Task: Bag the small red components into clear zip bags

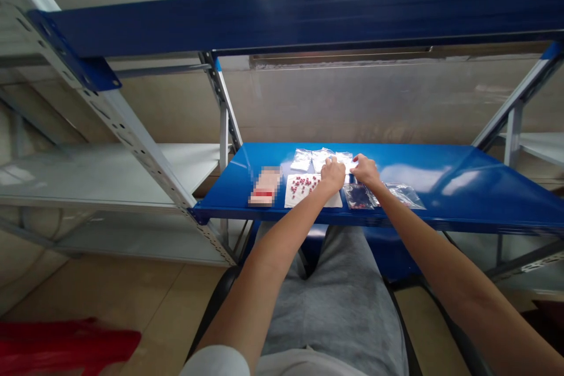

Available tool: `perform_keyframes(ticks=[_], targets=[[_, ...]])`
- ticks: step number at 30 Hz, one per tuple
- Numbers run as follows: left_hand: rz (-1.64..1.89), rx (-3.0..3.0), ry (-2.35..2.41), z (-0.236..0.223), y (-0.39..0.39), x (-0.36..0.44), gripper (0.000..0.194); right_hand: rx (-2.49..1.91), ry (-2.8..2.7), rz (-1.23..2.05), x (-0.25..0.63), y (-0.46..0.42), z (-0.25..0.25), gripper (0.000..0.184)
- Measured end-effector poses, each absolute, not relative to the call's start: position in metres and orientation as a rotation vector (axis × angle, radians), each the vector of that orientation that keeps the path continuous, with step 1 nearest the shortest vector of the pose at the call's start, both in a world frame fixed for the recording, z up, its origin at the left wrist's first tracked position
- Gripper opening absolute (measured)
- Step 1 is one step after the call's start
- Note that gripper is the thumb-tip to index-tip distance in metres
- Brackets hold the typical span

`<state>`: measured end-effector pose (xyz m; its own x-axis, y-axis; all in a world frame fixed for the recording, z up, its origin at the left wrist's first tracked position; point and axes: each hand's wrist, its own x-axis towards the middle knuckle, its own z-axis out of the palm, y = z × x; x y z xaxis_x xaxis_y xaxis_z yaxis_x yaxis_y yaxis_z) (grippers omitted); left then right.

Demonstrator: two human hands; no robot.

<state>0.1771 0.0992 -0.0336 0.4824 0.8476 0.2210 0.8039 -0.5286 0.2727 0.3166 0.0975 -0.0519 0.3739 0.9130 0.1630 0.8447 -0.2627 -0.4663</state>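
The left hand [332, 175] and right hand [365, 169] curl half-closed at the bead sheet [293, 200], any hold unclear. A bump could scatter beads [302, 185] off the shelf [484, 200].

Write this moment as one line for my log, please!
left hand: over white sheet with small red pieces | right hand: beside small clear bags | nearby: dark bag; blue shelf
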Motion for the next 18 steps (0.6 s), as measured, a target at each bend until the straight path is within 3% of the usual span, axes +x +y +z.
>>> perform_keyframes(ticks=[12,18], targets=[[0.73,2.536,1.416,-0.021,0.093,0.177,0.037,-1.821,-1.454,0.206,0.321,0.079,-0.029,0.027],[1.135,1.937,1.309,-0.018,0.072,0.164,0.041,-1.405,-1.306,0.389,0.307,0.029,-0.012,0.04]])
